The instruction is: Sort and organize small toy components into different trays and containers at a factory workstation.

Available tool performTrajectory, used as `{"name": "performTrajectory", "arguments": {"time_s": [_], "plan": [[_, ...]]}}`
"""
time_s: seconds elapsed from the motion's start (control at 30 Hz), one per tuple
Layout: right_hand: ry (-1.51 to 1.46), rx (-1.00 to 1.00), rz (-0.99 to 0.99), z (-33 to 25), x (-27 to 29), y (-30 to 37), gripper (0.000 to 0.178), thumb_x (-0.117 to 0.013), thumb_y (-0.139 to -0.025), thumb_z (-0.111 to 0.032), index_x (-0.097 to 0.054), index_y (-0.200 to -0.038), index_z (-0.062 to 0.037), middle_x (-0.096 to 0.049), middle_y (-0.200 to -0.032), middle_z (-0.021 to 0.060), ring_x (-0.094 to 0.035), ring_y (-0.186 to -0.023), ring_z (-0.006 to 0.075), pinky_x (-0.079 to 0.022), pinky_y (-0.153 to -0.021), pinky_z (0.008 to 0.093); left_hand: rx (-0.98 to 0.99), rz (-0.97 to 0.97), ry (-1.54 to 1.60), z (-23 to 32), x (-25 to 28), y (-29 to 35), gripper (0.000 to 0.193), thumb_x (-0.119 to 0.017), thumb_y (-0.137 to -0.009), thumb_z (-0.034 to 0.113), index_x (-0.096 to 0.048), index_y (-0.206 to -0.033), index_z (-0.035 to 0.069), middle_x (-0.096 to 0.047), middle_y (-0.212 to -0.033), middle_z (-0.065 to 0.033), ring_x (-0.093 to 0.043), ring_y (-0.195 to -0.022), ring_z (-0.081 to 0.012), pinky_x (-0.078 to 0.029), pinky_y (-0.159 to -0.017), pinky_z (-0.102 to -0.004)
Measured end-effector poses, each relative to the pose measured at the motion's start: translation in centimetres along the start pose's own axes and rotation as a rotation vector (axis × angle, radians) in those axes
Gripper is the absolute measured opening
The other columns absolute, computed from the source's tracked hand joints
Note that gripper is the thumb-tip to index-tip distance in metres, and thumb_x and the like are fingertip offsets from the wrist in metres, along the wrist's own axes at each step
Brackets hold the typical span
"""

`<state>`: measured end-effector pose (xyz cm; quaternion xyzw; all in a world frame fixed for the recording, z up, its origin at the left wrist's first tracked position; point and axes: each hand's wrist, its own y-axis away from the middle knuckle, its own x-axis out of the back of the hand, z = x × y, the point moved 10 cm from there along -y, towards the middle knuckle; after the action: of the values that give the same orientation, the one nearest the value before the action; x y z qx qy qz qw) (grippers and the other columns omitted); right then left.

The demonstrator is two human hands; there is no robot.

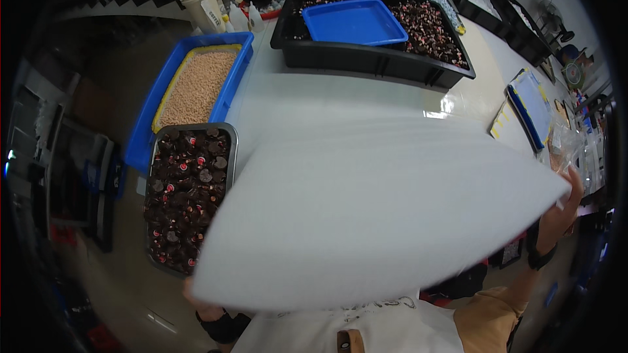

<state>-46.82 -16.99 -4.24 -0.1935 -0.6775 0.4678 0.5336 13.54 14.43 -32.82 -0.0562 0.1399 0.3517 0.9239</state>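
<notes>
A large, thin white sheet (386,216) is stretched between my two hands over the near part of the table, smeared a little by motion. My right hand (562,212) grips its right corner, with the forearm raised at the side. At the lower left corner my left hand (199,297) is closed on the sheet, which hides some of its fingers. Beside the sheet's left edge, a metal tray (231,150) holds many dark brown pieces with red and pink bits, and the sheet covers part of its near right side.
A blue tray (243,52) behind the metal one carries small tan pellets. Farther back is a black bin (366,59) of dark and pink bits with a blue shallow tray (353,21) lying in it. Frames or panels (530,108) lean at the right edge; a cup (204,8) stands back left.
</notes>
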Motion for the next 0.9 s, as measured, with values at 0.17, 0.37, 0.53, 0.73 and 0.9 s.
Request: {"name": "performTrajectory", "arguments": {"time_s": [0.17,0.37,0.53,0.73,0.9], "plan": [[-0.003,0.010,-0.005,2.1,-0.3,-6.9,0.036,-0.066,-0.093,-0.008,-0.056,-0.127,-0.0027,-0.071,-0.100,0.0089,-0.068,-0.087,0.0170,-0.054,-0.073,0.0289,0.096,0.203,0.391,1.2,-3.0,-1.1,0.073,-0.053,-0.070,0.012,-0.041,-0.140,-0.004,-0.053,-0.134,-0.0167,-0.053,-0.123,-0.0325,-0.046,-0.103,-0.0456],[-0.287,-0.110,-0.186,10.7,-0.7,-13.1,0.039,-0.061,-0.098,-0.022,-0.054,-0.132,-0.0043,-0.062,-0.095,0.0015,-0.057,-0.081,0.0072,-0.047,-0.073,0.0226,0.115,0.195,0.461,0.9,-3.5,-1.2,0.077,-0.052,-0.069,0.012,-0.037,-0.143,-0.002,-0.050,-0.138,-0.0168,-0.052,-0.125,-0.0333,-0.045,-0.104,-0.0456],[-0.497,-0.246,-0.562,11.4,-8.7,-14.3,0.039,-0.060,-0.099,-0.027,-0.056,-0.129,-0.0043,-0.055,-0.092,-0.0034,-0.051,-0.081,0.0028,-0.042,-0.071,0.0190,0.126,0.155,0.501,0.4,-3.1,-1.9,0.076,-0.053,-0.069,0.012,-0.039,-0.142,-0.002,-0.052,-0.136,-0.0166,-0.053,-0.124,-0.0331,-0.046,-0.104,-0.0456],[-0.503,-0.208,-1.067,4.2,-22.4,-6.4,0.018,-0.065,-0.091,-0.020,-0.066,-0.094,-0.0022,-0.054,-0.066,-0.0035,-0.053,-0.056,0.0038,-0.041,-0.049,0.0216,0.084,0.314,0.397,1.2,-2.3,-1.6,0.068,-0.055,-0.070,0.015,-0.045,-0.135,-0.005,-0.057,-0.128,-0.0161,-0.058,-0.115,-0.0293,-0.050,-0.098,-0.0434],[-0.256,0.054,-1.014,4.5,-31.1,-1.9,0.029,-0.071,-0.086,-0.025,-0.067,-0.107,-0.0053,-0.069,-0.080,0.0125,-0.068,-0.074,0.0272,-0.053,-0.068,0.0387,0.092,0.481,0.426,0.3,-2.2,-0.9,0.050,-0.055,-0.074,0.008,-0.058,-0.124,0.001,-0.061,-0.118,-0.0176,-0.059,-0.112,-0.0344,-0.047,-0.100,-0.0483]]}}
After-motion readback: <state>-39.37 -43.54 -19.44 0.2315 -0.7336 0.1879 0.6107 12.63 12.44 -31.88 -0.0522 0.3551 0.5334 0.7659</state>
